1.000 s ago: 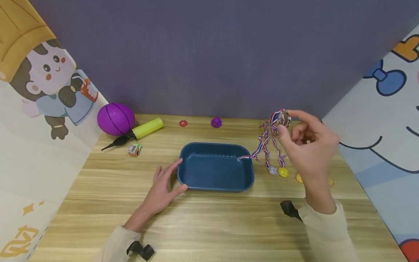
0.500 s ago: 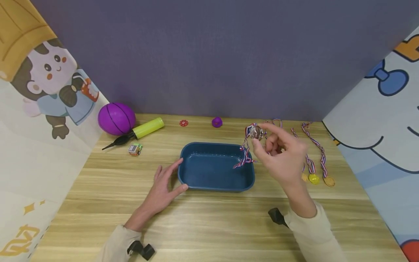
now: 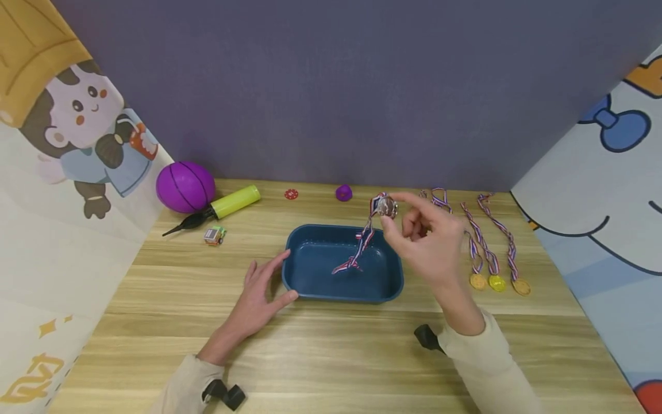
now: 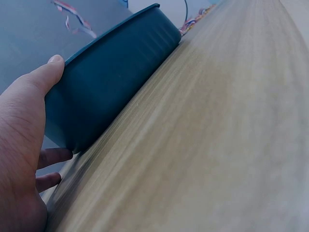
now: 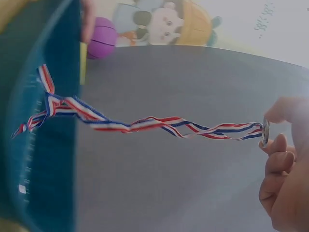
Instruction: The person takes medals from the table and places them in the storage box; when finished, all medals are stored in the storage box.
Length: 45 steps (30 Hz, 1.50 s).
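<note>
Worktop [image 3: 341, 356] carried blue tray [image 3: 315, 276]. Hands apart: left hand [image 3: 252, 302] lay spread against tray's left end; right hand [image 3: 434, 241] above right end. Ribbon [image 3: 365, 238] dangled over tray's inside; I couldn't tell if tail touched. Medal [image 3: 387, 207] sat pinched in right hand. My worry was slackening pinch dropping medal, or swinging ribbon snagging rim.

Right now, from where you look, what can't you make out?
- The design on the shiny, round, silver-coloured medal: head view, too small; right wrist view, turned edge-on.
- The floor of the dark blue plastic tray: left wrist view, hidden by its own wall.
- The marking on the small, red, round chip: head view, too small.
- Most of the left hand: right wrist view, cut off by the top edge.
</note>
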Each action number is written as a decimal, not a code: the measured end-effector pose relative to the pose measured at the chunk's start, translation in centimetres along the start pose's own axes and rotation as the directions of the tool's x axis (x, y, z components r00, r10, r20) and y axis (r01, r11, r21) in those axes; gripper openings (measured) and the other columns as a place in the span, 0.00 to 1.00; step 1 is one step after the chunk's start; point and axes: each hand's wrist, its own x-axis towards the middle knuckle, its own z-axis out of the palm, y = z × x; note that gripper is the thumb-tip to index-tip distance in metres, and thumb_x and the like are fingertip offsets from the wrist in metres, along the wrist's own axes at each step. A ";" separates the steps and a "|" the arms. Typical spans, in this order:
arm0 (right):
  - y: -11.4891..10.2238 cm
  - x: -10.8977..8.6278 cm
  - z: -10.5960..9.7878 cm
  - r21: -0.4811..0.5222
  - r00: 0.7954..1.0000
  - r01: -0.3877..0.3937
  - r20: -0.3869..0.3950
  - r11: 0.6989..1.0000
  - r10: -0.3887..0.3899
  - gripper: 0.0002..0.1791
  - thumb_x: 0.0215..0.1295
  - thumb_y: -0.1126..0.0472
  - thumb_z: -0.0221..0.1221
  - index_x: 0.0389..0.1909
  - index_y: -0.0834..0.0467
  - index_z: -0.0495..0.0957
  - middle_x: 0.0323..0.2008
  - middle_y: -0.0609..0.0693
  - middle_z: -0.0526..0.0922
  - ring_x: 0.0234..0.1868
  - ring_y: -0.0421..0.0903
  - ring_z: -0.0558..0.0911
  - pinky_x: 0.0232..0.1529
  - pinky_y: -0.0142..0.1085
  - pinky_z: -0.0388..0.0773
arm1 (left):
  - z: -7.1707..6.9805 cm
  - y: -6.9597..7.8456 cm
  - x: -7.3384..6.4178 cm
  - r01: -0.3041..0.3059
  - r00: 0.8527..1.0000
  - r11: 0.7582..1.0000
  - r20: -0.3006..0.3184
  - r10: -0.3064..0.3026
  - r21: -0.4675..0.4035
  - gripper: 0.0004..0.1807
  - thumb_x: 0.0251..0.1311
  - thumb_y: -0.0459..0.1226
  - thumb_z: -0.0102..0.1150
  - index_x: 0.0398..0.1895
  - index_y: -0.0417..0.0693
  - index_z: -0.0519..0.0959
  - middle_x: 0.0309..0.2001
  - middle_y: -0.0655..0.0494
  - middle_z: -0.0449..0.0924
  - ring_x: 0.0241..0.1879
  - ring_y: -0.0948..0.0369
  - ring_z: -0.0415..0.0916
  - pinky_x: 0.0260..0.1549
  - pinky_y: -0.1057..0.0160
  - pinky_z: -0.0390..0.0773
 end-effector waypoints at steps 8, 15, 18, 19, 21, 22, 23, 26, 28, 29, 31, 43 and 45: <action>1.5 -3.4 2.4 -0.120 0.981 -0.041 0.184 0.992 0.063 0.16 0.61 0.65 0.75 0.51 0.61 0.92 0.18 0.43 0.75 0.15 0.35 0.66 0.20 0.29 0.65 | 0.0 0.0 0.0 0.006 1.000 1.000 0.005 -0.006 0.004 0.48 0.70 0.53 0.73 0.89 0.64 0.61 0.77 0.43 0.76 0.77 0.39 0.71 0.84 0.29 0.33; 2.0 -5.5 4.4 -0.207 0.945 -0.079 0.296 0.975 0.140 0.15 0.64 0.59 0.77 0.51 0.57 0.92 0.18 0.38 0.72 0.17 0.31 0.66 0.23 0.34 0.73 | 0.0 0.0 0.0 0.013 1.000 1.000 0.007 -0.013 0.006 0.48 0.70 0.54 0.73 0.89 0.64 0.61 0.76 0.43 0.77 0.77 0.39 0.71 0.85 0.29 0.33; 2.2 -6.4 5.3 -0.223 0.928 -0.078 0.341 0.972 0.152 0.16 0.64 0.58 0.77 0.51 0.57 0.92 0.18 0.37 0.72 0.18 0.30 0.66 0.23 0.33 0.71 | 0.0 0.1 0.0 0.014 1.000 1.000 0.005 -0.014 0.010 0.48 0.70 0.54 0.72 0.89 0.63 0.61 0.76 0.42 0.77 0.77 0.38 0.70 0.85 0.29 0.33; 2.2 -6.6 5.6 -0.226 0.920 -0.080 0.358 0.971 0.158 0.16 0.64 0.58 0.77 0.51 0.56 0.92 0.18 0.36 0.72 0.19 0.30 0.66 0.23 0.32 0.70 | 0.0 0.0 0.0 0.014 1.000 1.000 0.004 -0.014 0.012 0.48 0.70 0.55 0.72 0.89 0.63 0.61 0.76 0.42 0.77 0.77 0.38 0.70 0.84 0.29 0.33; 2.3 -7.1 6.2 -0.233 0.904 -0.086 0.390 0.969 0.174 0.16 0.63 0.58 0.78 0.51 0.57 0.92 0.17 0.36 0.72 0.19 0.30 0.67 0.24 0.32 0.70 | 0.0 0.1 0.0 0.013 1.000 1.000 0.002 -0.013 0.013 0.48 0.70 0.55 0.72 0.89 0.62 0.61 0.75 0.42 0.78 0.76 0.38 0.71 0.84 0.28 0.34; 2.3 -7.4 6.5 -0.239 0.896 -0.092 0.404 0.967 0.185 0.16 0.63 0.58 0.78 0.50 0.57 0.92 0.17 0.36 0.71 0.19 0.30 0.67 0.25 0.32 0.71 | 0.0 0.1 0.0 0.014 1.000 1.000 0.002 -0.014 0.011 0.48 0.70 0.55 0.72 0.89 0.62 0.61 0.75 0.42 0.78 0.76 0.38 0.71 0.84 0.28 0.34; 2.4 -7.6 6.8 -0.245 0.887 -0.100 0.416 0.964 0.198 0.16 0.63 0.58 0.78 0.50 0.56 0.92 0.17 0.36 0.71 0.20 0.30 0.67 0.26 0.32 0.71 | 0.0 0.1 0.0 0.014 1.000 1.000 0.003 -0.014 0.012 0.48 0.70 0.54 0.72 0.89 0.63 0.61 0.75 0.42 0.78 0.76 0.38 0.71 0.84 0.28 0.34; 2.3 -8.0 7.6 -0.276 0.864 -0.116 0.447 0.954 0.234 0.16 0.63 0.57 0.79 0.50 0.56 0.92 0.17 0.35 0.69 0.20 0.31 0.67 0.27 0.32 0.71 | 0.0 0.1 0.0 0.019 1.000 1.000 0.008 -0.019 0.016 0.48 0.70 0.54 0.72 0.89 0.64 0.61 0.75 0.43 0.78 0.76 0.38 0.71 0.84 0.28 0.34; 2.3 -8.2 8.2 -0.291 0.847 -0.126 0.466 0.948 0.256 0.16 0.63 0.56 0.79 0.51 0.55 0.92 0.16 0.35 0.68 0.20 0.31 0.67 0.27 0.31 0.70 | 0.0 0.1 0.0 0.021 1.000 1.000 0.010 -0.021 0.018 0.48 0.70 0.53 0.72 0.89 0.64 0.60 0.76 0.43 0.77 0.77 0.38 0.71 0.84 0.28 0.34; 2.3 -8.3 8.4 -0.295 0.838 -0.132 0.477 0.946 0.265 0.17 0.63 0.56 0.79 0.51 0.55 0.92 0.16 0.35 0.68 0.20 0.32 0.67 0.26 0.31 0.69 | 0.0 0.0 0.0 0.021 1.000 1.000 0.012 -0.021 0.020 0.48 0.70 0.53 0.72 0.89 0.64 0.60 0.76 0.43 0.77 0.77 0.38 0.70 0.84 0.28 0.34; 2.3 -8.3 8.9 -0.298 0.820 -0.142 0.499 0.944 0.281 0.16 0.65 0.55 0.79 0.51 0.55 0.92 0.16 0.35 0.67 0.19 0.32 0.67 0.25 0.30 0.66 | 0.0 0.0 0.0 0.021 1.000 1.000 0.012 -0.021 0.019 0.48 0.70 0.53 0.73 0.89 0.64 0.60 0.76 0.43 0.77 0.77 0.38 0.70 0.84 0.29 0.34; 2.6 -7.6 10.9 -0.324 0.693 -0.127 0.647 0.938 0.318 0.16 0.67 0.54 0.78 0.52 0.55 0.93 0.14 0.37 0.69 0.17 0.33 0.68 0.19 0.29 0.60 | -0.1 0.0 0.0 0.021 1.000 1.000 0.023 -0.022 0.015 0.48 0.71 0.52 0.72 0.90 0.64 0.59 0.78 0.43 0.75 0.77 0.38 0.70 0.84 0.28 0.33; 2.8 -7.5 11.0 -0.331 0.662 -0.116 0.677 0.936 0.321 0.16 0.67 0.54 0.78 0.52 0.55 0.94 0.13 0.37 0.69 0.16 0.33 0.67 0.18 0.28 0.60 | -0.1 0.0 0.0 0.021 0.999 1.000 0.023 -0.021 0.013 0.48 0.71 0.52 0.72 0.90 0.64 0.60 0.78 0.43 0.75 0.77 0.38 0.70 0.84 0.28 0.33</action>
